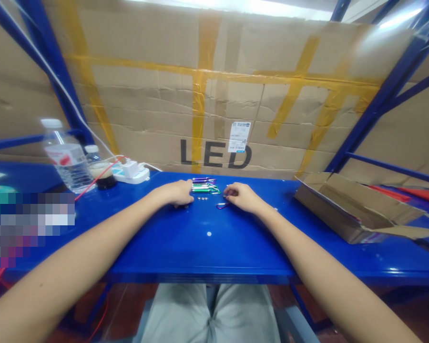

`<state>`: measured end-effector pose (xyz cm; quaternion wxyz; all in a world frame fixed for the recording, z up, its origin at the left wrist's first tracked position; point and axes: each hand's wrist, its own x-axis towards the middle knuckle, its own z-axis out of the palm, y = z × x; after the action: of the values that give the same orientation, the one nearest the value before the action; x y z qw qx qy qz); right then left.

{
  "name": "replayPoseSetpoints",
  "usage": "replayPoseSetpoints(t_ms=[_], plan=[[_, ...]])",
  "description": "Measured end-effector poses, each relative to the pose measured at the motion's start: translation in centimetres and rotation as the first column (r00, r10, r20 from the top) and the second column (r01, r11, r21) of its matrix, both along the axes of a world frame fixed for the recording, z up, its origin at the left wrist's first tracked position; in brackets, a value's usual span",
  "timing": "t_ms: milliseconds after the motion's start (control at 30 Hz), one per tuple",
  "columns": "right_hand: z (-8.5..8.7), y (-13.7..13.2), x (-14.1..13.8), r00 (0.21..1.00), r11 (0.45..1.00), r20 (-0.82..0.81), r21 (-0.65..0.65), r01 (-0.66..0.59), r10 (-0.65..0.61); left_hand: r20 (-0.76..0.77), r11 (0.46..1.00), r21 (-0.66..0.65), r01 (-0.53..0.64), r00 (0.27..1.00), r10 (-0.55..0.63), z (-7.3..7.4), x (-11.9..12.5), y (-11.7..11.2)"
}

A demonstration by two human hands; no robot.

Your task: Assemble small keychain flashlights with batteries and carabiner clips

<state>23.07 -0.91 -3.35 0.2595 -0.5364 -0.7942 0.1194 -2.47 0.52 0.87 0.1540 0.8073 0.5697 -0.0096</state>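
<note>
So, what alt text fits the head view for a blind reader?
A person's bare left hand and right hand flank shiny green and purple slender pieces on a glossy blue table, with a small purple loop-shaped piece by the right hand. An open brown cardboard box sits to the right, a clear plastic bottle to the left.

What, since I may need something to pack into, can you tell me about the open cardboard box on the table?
The cardboard box is brown, long and low, with thin walls. Its top is open; a flap at the near end sticks out to the right. A pale, purplish marking shows low on that end, too blurred to read. It rests at a slant on the right part of the blue table. Neither the left hand nor the right hand touches it.
</note>
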Motion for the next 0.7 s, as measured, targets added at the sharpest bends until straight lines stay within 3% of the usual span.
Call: replayPoseSetpoints(t_ms=[100,200,333,533,700], plan=[[-0.3,0.4,0.3,0.998,0.999,0.041,0.002,0.046,-0.046,0.007,0.999,0.032,0.008,1.000,-0.008,0.2,0.0,0.1],[-0.6,0.7,0.5,0.996,0.998,0.053,-0.002,0.068,-0.068,0.044,0.975,0.222,-0.013,0.999,0.003,-0.2,-0.2,0.7],[-0.6,0.8,0.3,0.998,1.000,0.064,0.008,0.030,-0.031,0.158,0.897,0.439,-0.048,0.987,-0.025,-1.3,-0.4,1.6],[-0.1,0.2,0.0,0.998,1.000,0.058,0.011,0.013,-0.013,0.130,0.816,0.517,0.259,0.918,-0.374,-2.5,-0.3,2.7],[0.0,0.1,0.1,0.998,0.999,0.042,0.003,-0.043,0.042,0.116,0.792,0.510,0.335,0.885,-0.450,-3.1,-0.3,3.2]])
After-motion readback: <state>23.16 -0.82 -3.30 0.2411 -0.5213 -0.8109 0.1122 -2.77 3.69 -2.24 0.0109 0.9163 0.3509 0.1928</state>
